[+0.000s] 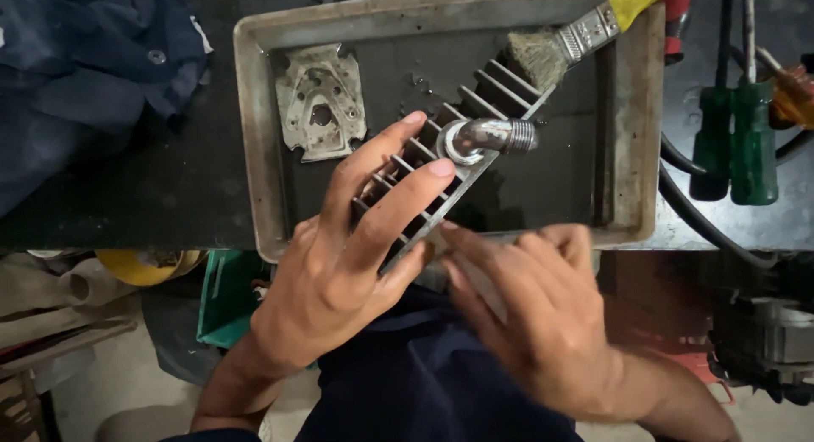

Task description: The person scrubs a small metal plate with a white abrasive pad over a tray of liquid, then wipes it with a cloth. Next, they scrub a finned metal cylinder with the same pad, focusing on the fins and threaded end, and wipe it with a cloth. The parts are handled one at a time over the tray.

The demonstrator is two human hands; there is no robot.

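My left hand (pixel 348 247) grips a long finned metal part (pixel 475 111) that slants up to the right over a shallow metal tray (pixel 254 128). A threaded metal elbow fitting (pixel 487 138) sticks out of the part near my fingertips. My right hand (pixel 543 315) is blurred just below the part's near end, fingers stretched toward it; whether it holds anything is unclear. A paintbrush with a yellow handle (pixel 593 26) rests with its bristles on the far end of the part.
A flat perforated metal plate (pixel 320 101) lies in the tray's left side, in dark liquid. Two green-handled screwdrivers (pixel 738 145) and black cables lie to the right. Blue cloth (pixel 93 69) is at the upper left. Clutter fills the floor below the bench.
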